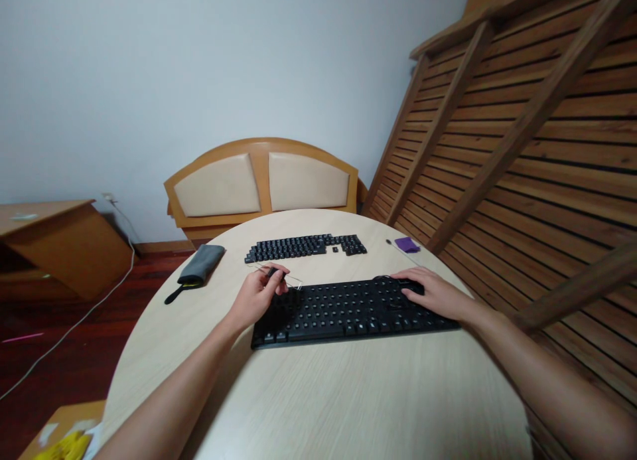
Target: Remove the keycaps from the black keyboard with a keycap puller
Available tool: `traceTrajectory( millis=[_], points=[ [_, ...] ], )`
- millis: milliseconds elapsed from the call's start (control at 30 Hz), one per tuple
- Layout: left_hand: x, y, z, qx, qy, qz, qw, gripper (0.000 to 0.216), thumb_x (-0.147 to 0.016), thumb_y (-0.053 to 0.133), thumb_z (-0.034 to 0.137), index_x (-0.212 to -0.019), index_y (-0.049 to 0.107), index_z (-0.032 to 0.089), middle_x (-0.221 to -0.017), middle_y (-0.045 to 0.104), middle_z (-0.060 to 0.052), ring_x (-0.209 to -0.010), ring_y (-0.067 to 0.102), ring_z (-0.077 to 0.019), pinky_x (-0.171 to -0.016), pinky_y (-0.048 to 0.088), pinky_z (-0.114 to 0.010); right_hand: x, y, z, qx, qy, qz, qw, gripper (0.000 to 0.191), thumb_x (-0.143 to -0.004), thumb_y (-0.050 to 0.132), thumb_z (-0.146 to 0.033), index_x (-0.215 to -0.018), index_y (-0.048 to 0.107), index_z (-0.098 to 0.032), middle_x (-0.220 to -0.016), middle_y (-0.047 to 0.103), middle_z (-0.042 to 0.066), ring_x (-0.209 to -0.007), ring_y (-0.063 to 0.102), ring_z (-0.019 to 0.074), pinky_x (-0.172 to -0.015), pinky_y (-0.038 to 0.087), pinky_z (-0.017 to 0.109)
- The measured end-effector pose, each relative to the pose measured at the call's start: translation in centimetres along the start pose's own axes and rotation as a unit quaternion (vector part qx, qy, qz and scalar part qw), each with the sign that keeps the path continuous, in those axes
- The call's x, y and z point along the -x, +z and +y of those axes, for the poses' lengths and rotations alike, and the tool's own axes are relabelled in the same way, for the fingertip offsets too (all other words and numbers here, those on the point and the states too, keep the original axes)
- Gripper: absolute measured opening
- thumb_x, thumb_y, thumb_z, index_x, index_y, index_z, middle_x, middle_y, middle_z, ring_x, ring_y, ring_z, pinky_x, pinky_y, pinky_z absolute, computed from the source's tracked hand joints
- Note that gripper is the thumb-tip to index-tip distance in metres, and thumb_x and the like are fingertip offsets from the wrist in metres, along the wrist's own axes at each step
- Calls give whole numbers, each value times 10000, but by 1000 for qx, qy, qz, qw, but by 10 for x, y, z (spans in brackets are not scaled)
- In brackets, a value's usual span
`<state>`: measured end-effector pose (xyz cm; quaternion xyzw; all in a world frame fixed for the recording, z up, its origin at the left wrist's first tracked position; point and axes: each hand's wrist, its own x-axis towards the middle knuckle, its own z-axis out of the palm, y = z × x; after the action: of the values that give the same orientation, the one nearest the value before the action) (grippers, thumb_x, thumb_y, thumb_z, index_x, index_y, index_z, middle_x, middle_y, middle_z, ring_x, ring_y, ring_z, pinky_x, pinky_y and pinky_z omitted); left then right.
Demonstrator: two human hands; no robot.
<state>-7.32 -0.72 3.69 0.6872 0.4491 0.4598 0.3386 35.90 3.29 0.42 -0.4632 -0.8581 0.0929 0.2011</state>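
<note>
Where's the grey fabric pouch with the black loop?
In the head view, the grey pouch lies near the left edge of the round pale wooden table, left of loose black keycaps.

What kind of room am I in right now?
Probably a bedroom, perhaps used for storage: what looks like an arched wooden headboard with cream panels stands near the pale wall, and a large, slatted brown wooden frame, resembling a bed base, tilts at right.
</note>
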Motion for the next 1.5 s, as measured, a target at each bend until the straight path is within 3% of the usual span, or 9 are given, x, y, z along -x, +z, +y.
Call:
traceTrajectory(
  millis=[133, 267, 433, 567, 767, 967, 1200, 1367, 1500],
  points=[
    [-4, -19, 12, -73, -23, -70, 995, 434, -951, 464, 517, -947, 661, 131, -713, 644, -33, -669, 608, -166, -651, 473, -279, -8, -9, -6, 41, 4, 19, 999, 305, -827, 595, -305, -1095, 720, -229, -1160, 696, 99, -1119, 604, 297, -1022, 435, 482],
    [0, -28, 22, -178, -51, -181, 966, 432, -946, 476, 504, -812, 675, 145, -732, 693, -43, -686, 626, -175, -662, 471, -283, -43, -5, -66, 2, -47, 46, 998, 270, -896, 550, -335, -1065, 713, -201, -1106, 709, 102, -1036, 636, 263, -959, 470, 438],
    [11, -29, 10, -201, -19, -150, 968, 411, -946, 485, 468, -738, 654, 156, -712, 711, -33, -661, 623, -165, -606, 440, -246, -94, 32, -175, -148, -110, 2, 983, 313, -913, 595, -355, -1178, 661, -201, -1057, 720, 72, -812, 631, 173, -812, 499, 337],
    [19, -32, -12, -167, -23, -119, 979, 395, -929, 519, 462, -752, 679, 147, -718, 729, -34, -673, 636, -172, -612, 444, -238, -121, 71, -220, -279, -135, -41, 950, 365, -898, 627, -379, -1206, 644, -184, -967, 711, 48, -661, 578, 119, -667, 483, 265],
    [23, -37, -26, -158, -55, -49, 985, 395, -895, 566, 456, -661, 648, 149, -655, 716, -22, -618, 620, -158, -601, 428, -234, -140, 108, -219, -467, -89, -57, 878, 324, -810, 728, -387, -1029, 712, -149, -949, 699, 58, -764, 612, 140, -691, 506, 268],
    [24, -39, -15, -204, -61, -128, 969, 423, -966, 469, 433, -722, 676, 157, -682, 727, -16, -624, 638, -153, -625, 434, -243, -139, 129, -208, -578, -42, -90, 810, 362, -688, 824, -370, -955, 727, -146, -823, 690, 19, -761, 628, 148, -796, 515, 325],
    [28, -47, -9, -243, -18, -145, 959, 256, -909, 575, 417, -952, 683, 190, -944, 722, -46, -880, 655, -212, -828, 494, -335, -138, 128, -209, -563, -41, -82, 821, 220, -791, 699, -293, -963, 688, -156, -839, 674, 18, -769, 617, 144, -767, 502, 304],
    [35, -48, -13, -237, -21, -202, 950, 847, -621, 848, 487, -1342, 489, 226, -1348, 551, -119, -1222, 524, -319, -1063, 410, -493, -144, 128, -199, -562, -29, -78, 823, 161, -795, 680, -268, -909, 627, -167, -816, 644, 2, -746, 625, 138, -763, 508, 303],
    [36, -42, -20, -214, -28, -204, 955, 869, -646, 840, 443, -1393, 442, 244, -1406, 505, -129, -1277, 486, -342, -1100, 363, -540, -151, 124, -194, -581, 3, -81, 810, 178, -809, 670, -267, -919, 562, -178, -839, 640, 1, -744, 659, 140, -745, 535, 301]
  ],
)
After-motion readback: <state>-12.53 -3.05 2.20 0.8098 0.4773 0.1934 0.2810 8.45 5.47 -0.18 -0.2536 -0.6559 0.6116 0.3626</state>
